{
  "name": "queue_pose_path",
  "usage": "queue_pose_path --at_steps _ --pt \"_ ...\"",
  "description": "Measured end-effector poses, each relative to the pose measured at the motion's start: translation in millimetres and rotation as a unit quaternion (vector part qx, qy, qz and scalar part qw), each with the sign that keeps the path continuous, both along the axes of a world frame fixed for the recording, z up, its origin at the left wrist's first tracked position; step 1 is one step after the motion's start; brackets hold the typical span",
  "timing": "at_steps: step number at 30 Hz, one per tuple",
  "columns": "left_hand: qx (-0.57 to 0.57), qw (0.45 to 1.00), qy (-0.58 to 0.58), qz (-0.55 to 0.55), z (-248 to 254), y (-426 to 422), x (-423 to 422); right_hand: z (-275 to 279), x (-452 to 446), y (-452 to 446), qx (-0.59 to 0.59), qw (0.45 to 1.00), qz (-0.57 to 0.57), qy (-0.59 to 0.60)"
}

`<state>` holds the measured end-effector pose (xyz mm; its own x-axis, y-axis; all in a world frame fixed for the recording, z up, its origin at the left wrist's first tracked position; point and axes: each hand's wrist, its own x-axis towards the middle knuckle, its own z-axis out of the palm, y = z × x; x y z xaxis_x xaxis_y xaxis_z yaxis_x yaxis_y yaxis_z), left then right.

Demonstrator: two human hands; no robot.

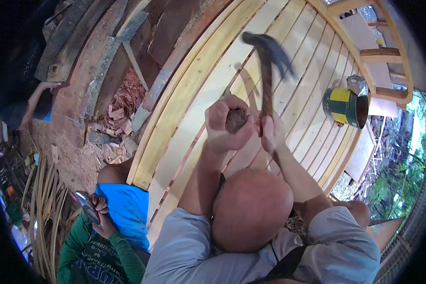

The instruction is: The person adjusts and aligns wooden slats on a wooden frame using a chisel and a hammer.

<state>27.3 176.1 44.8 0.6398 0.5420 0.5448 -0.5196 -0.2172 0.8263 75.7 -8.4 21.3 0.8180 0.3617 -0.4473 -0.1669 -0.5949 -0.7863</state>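
Note:
My left hand (225,125) is closed around a brown, round-ended tool (236,121), held over a slatted surface of pale wooden strips (208,90). A small pointed tip shows just above its fingers; whether it belongs to the tool I cannot tell. Beside it on the right, my right hand (272,135) grips the lower part of the wooden handle of a hammer (267,71). The hammer's dark metal head is raised over the strips, farther from me than both hands, and its right side is blurred by motion.
A green and yellow can (341,106) stands on the strips at the right, near a wooden frame (382,56). Wood shavings (130,94) lie at the left. At lower left, a person in a green shirt (128,253) holds a phone (87,207). Another person's arm (32,105) shows at upper left.

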Motion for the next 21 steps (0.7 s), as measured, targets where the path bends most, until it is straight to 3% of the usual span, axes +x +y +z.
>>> queue_pose_path --at_steps 3,5,6,7,10,11,12,14,18,21 --pt "-0.017 1.000 0.012 -0.012 2.1 -2.1 -0.8 -51.6 -12.7 -21.6 0.213 0.970 0.006 -0.115" --pt "-0.004 1.000 -0.009 -0.007 -0.6 -0.7 1.8 -80.4 8.3 -21.4 -0.073 0.992 0.029 -0.099" --pt "0.004 1.000 -0.021 -0.001 -3.6 -2.4 1.0 -55.6 24.7 -7.9 -0.124 0.987 0.063 -0.083" --pt "0.006 1.000 -0.024 -0.002 -7.5 -2.6 2.8 -41.7 27.3 -1.5 -0.123 0.987 0.061 -0.086" --pt "0.002 0.997 -0.071 0.016 -11.1 -4.5 3.8 -29.9 17.0 -9.2 0.056 0.995 -0.002 -0.077" --pt "0.008 0.999 -0.048 0.015 -9.4 -2.3 3.2 -46.6 15.1 -17.3 0.057 0.995 -0.002 -0.077" --pt "0.016 0.999 -0.027 0.015 -5.9 0.7 3.6 -74.2 14.1 -27.4 0.031 0.981 0.060 -0.183" --pt "0.022 1.000 0.012 0.008 -4.5 2.0 -0.4 -74.0 28.6 -24.4 -0.087 0.990 0.106 -0.044" --pt "0.015 0.992 0.117 -0.043 -1.6 11.9 -8.4 -50.8 25.9 -6.6 -0.069 0.994 0.014 -0.089" --pt "-0.058 0.991 0.116 -0.045 3.9 12.3 -9.1 -61.9 20.3 -23.5 0.017 1.000 0.006 -0.011"
